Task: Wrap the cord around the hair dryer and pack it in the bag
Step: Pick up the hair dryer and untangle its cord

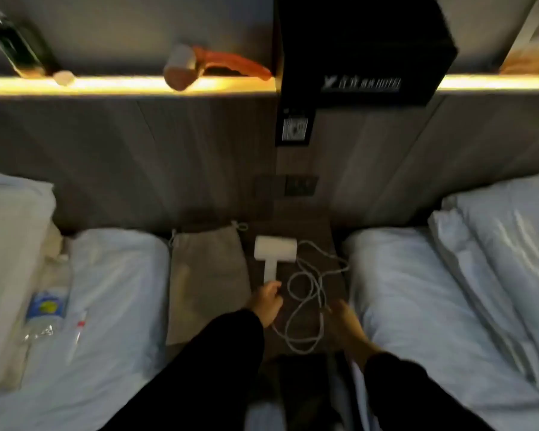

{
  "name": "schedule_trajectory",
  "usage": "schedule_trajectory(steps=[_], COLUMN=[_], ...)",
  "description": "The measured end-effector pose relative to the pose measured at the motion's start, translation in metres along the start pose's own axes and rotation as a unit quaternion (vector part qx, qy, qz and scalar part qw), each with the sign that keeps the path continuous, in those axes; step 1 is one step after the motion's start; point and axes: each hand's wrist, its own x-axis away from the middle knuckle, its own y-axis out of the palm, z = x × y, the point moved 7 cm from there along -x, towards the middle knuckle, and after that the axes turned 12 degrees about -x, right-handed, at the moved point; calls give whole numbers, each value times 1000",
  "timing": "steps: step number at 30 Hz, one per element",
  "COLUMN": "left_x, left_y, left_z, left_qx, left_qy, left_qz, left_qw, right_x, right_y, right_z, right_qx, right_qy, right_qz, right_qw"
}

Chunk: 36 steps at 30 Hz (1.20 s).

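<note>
A white hair dryer (274, 251) lies on a dark nightstand (332, 237) between two beds, its handle pointing toward me. My left hand (266, 301) touches the lower end of the handle, fingers curled around it. The white cord (305, 293) sprawls in loose loops to the right of the dryer. My right hand (347, 321) rests on the nightstand beside the loops, blurred, fingers near the cord; a grip cannot be made out. A grey drawstring bag (209, 275) lies flat just left of the dryer.
White bedding (112, 290) on the left carries a plastic water bottle (45, 306) and a small tube (77, 334). Another bed with a pillow (495, 250) lies on the right. A lit shelf (137, 84) above holds a mallet-like object (199, 65) and a black box (364, 48).
</note>
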Motion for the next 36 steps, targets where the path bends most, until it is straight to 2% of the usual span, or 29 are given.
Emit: schedule_trajectory(steps=[4, 10, 14, 19, 21, 24, 29, 36], left_x=[-49, -113, -147, -175, -180, -184, -190, -189], left_y=[4, 10, 23, 23, 25, 27, 22, 16], left_z=[-2, -40, -57, -60, -62, -66, -67, -66], left_qx=[25, 1, 10, -29, -38, -64, -105, -100], left_qy=[-26, -102, -105, -103, -114, -94, -42, 92], left_qz=[-3, 107, 77, 148, 166, 199, 231, 271], left_qw=[999, 989, 991, 983, 979, 973, 966, 953], right_x=[-57, -113, -148, -165, -170, -176, -183, -180], right_y=[9, 28, 45, 59, 61, 64, 56, 55], right_z=[-25, 0, 13, 22, 24, 28, 24, 20], right_qx=[-25, -1, 72, 210, 215, 193, 216, 282], right_qy=[4, 31, 5, 2, 14, 16, -55, -123], right_qz=[46, 71, 54, 75, 87, 92, 126, 170], right_qw=[999, 997, 996, 975, 973, 977, 967, 936])
